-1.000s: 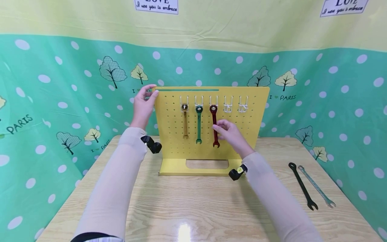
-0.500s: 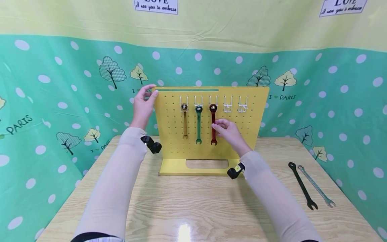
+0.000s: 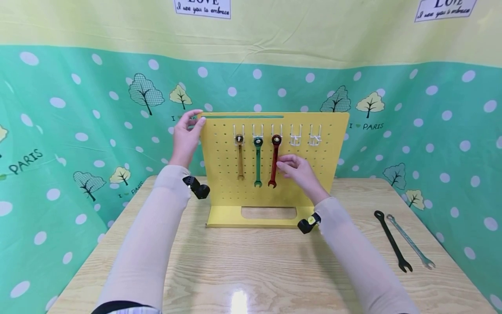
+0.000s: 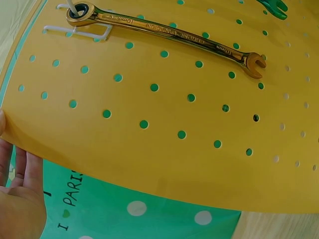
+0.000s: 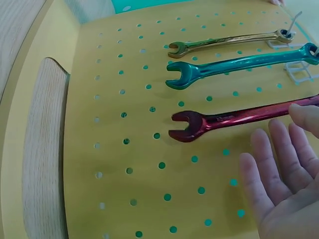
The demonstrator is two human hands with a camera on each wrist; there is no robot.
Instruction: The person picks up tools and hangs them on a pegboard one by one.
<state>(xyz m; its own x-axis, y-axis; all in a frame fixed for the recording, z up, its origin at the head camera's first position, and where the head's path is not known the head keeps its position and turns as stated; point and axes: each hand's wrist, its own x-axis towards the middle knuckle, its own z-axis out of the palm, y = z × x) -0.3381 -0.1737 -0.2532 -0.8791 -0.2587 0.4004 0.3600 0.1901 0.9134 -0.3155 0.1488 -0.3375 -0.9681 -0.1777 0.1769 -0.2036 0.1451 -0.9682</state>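
My left hand grips the upper left corner of a yellow pegboard, thumb in front and fingers behind the edge. On its white hooks hang a gold wrench, a green wrench and a red wrench. The red one leans, its open end to the left. My right hand is just right of the red wrench, thumb tip at its shaft. The right wrist view shows that hand's fingers loosely extended below the red wrench, not wrapped round it.
Two more white hooks on the board's right side carry nothing. A black wrench and a silver wrench lie on the wooden table at the right. A patterned green curtain stands behind.
The red wrench's lower end has swung from right to left, while its ring end stays at the hook. My right hand has shifted only slightly; the left hand keeps its place.
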